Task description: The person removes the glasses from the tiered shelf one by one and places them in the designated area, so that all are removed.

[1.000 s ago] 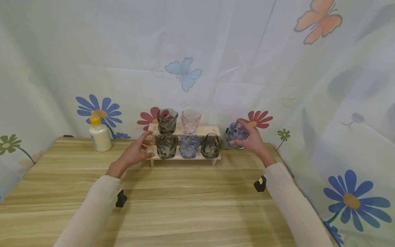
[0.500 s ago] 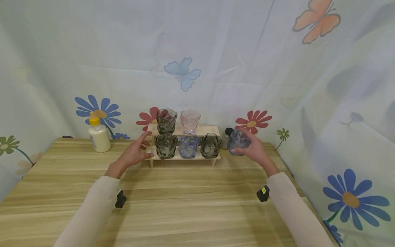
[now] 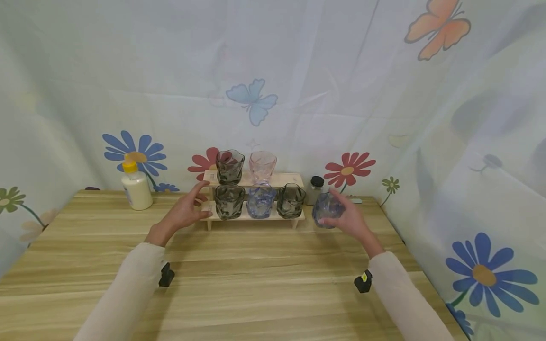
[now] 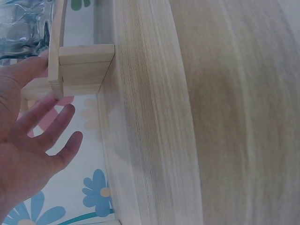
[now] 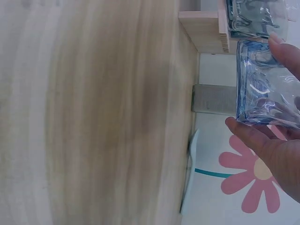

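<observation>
A blue-tinted faceted glass [image 3: 326, 208] is in my right hand [image 3: 351, 219], thumb and fingers around its sides. In the right wrist view the glass [image 5: 267, 86] hangs above the table, beside the rack's right end. The two-tier wooden rack [image 3: 283, 180] bears a dark grey glass [image 3: 230, 168] and a pink glass [image 3: 262, 166] on top. Its lower tier carries a grey glass [image 3: 229, 202], a blue glass [image 3: 261, 202] and another grey glass [image 3: 291, 202]. At the rack's left end my left hand [image 3: 183, 210] rests with fingers spread, its thumb at the lower board [image 4: 55, 51].
A jar with a black lid [image 3: 315, 189] stands behind the held glass. One pale flat object [image 5: 190, 173] lies along the table's back edge. On the left stands a cream bottle with a yellow cap [image 3: 137, 189]. A printed curtain [image 3: 298, 94] hangs behind the table [image 3: 256, 279].
My right hand has brought the blue glass down and toward me, turning it from tilted to nearer upright. The black-lidded jar behind it has come into view. My left hand stays at the rack.
</observation>
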Available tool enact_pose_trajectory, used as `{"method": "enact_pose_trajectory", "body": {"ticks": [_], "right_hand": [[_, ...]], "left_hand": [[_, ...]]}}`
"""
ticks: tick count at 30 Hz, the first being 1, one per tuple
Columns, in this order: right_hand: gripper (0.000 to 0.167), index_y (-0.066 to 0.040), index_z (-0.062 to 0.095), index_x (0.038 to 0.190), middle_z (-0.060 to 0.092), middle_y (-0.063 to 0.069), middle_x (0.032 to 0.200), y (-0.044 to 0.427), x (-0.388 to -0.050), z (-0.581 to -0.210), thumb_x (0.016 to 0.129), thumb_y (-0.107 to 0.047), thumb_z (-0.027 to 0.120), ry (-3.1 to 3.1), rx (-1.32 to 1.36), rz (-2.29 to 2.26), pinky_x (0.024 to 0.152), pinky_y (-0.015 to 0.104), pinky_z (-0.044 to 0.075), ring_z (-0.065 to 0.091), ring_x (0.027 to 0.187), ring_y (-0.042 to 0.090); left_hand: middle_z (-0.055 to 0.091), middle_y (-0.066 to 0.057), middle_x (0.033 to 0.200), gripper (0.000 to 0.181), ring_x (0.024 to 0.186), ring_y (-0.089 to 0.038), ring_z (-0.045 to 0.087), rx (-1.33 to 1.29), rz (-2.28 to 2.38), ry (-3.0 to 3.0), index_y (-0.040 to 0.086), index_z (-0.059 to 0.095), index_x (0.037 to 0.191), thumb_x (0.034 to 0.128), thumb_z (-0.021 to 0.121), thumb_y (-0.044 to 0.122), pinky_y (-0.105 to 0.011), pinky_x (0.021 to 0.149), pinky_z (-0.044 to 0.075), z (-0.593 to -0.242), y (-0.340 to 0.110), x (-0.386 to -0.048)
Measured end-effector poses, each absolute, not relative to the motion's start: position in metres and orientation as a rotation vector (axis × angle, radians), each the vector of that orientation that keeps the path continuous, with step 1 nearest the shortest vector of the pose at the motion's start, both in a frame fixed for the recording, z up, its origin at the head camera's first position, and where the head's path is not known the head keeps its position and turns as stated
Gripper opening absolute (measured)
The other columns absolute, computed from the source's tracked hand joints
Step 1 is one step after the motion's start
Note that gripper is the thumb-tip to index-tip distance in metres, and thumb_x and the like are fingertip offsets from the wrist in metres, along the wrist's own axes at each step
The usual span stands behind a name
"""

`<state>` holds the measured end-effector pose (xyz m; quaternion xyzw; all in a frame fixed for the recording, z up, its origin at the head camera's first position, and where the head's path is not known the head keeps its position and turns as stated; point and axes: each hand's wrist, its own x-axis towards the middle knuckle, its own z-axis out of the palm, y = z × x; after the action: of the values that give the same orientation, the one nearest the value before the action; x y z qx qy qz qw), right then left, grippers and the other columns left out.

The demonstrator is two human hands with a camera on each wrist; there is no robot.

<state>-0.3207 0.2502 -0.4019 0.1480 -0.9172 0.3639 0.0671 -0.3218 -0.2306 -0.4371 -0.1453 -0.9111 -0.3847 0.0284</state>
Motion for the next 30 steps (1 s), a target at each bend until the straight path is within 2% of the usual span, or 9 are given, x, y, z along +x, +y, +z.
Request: {"method": "enact_pose_trajectory", "body": {"ticks": [6,11,15,23,30], "right_hand": [[0.093,-0.011,0.043,0.15,0.051,0.026,0.144,0.25,-0.315,-0.414,0.071,-0.019,0.091,-2.746,0.461,1.099,0.105,0.06,0.044,0.049,0.132,0.047],[0.094,-0.007,0.045,0.149,0.057,0.026,0.138,0.248,-0.31,-0.422,0.069,-0.019,0.092,-2.76,0.451,1.096,0.106,0.06,0.043,0.052,0.129,0.046],[0.095,-0.008,0.044,0.149,0.059,0.025,0.135,0.248,-0.307,-0.431,0.069,-0.02,0.093,-2.782,0.446,1.087,0.106,0.06,0.042,0.053,0.128,0.045],[0.096,-0.012,0.044,0.15,0.056,0.027,0.138,0.249,-0.301,-0.443,0.068,-0.018,0.093,-2.8,0.423,1.15,0.106,0.061,0.042,0.052,0.129,0.047],[0.096,-0.012,0.043,0.15,0.059,0.024,0.135,0.25,-0.298,-0.452,0.069,-0.023,0.093,-2.823,0.42,1.155,0.107,0.059,0.042,0.053,0.129,0.044]], "left_hand": [[0.056,-0.032,0.129,0.088,0.117,-0.053,0.057,-0.451,-1.188,-2.807,0.014,0.019,0.157,0.089,0.074,0.011,-0.065,0.098,0.046,-0.438,-0.231,-0.322],[0.056,-0.032,0.129,0.088,0.117,-0.052,0.057,-0.447,-1.185,-2.806,0.014,0.019,0.158,0.0891,0.074,0.012,-0.064,0.098,0.046,-0.439,-0.231,-0.323],[0.057,-0.031,0.129,0.088,0.117,-0.052,0.057,-0.448,-1.186,-2.805,0.015,0.019,0.158,0.0891,0.075,0.013,-0.064,0.097,0.046,-0.439,-0.232,-0.324],[0.057,-0.031,0.129,0.089,0.117,-0.052,0.058,-0.443,-1.181,-2.811,0.015,0.019,0.158,0.0889,0.075,0.013,-0.064,0.098,0.046,-0.439,-0.231,-0.325],[0.056,-0.031,0.129,0.089,0.117,-0.052,0.057,-0.445,-1.189,-2.815,0.015,0.018,0.158,0.0891,0.075,0.012,-0.064,0.098,0.046,-0.439,-0.232,-0.324]]}}
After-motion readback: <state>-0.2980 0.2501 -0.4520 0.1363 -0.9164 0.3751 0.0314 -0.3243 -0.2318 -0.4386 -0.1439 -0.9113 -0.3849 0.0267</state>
